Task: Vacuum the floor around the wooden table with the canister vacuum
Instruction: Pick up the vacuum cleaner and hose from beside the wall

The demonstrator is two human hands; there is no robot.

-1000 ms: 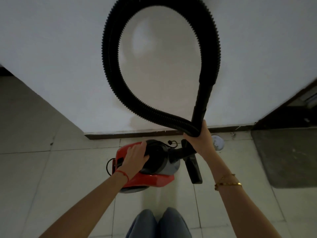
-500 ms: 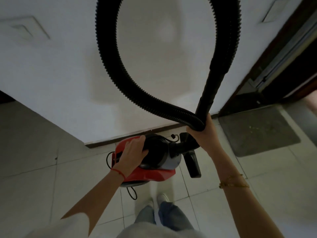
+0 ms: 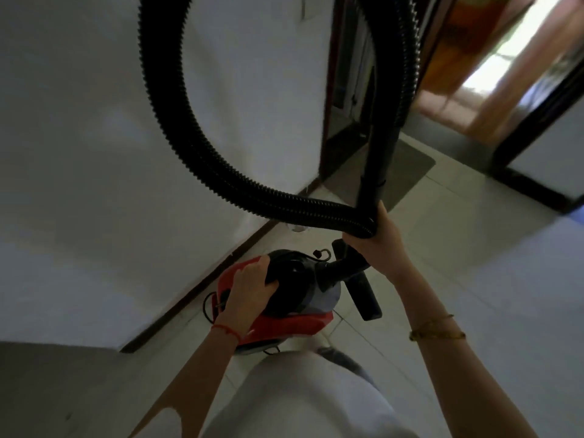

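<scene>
One canister vacuum (image 3: 284,311), red-shelled with a black domed top and a grey front, held low above the tiled floor (image 3: 474,295), close to the white wall (image 3: 94,153) and its dark baseboard (image 3: 202,289). Gripped on the black top by the left hand (image 3: 252,287), fingers curled over the dome, a red thread bracelet (image 3: 226,330) at the wrist. One ribbed black hose (image 3: 164,99) rising from the front socket, looping high out of the top of the view and coming back down as a smooth black wand (image 3: 379,165). Both hose and wand bunched together in the right hand (image 3: 380,245), fingers wrapped tight around them; gold bracelets (image 3: 437,330) on that forearm, exact count hard to tell. One black nozzle (image 3: 363,292) hanging just beside the canister's front, below the right hand. Thin black cord (image 3: 208,306) peeking out behind the red shell. Pale square tiles with thin grout lines underfoot. One grey mat (image 3: 407,165) lying before a dark-framed doorway (image 3: 344,90); further right, a second opening with bright daylight and warm orange tones, blurred. White shirt (image 3: 300,399) filling the bottom of the view.
</scene>
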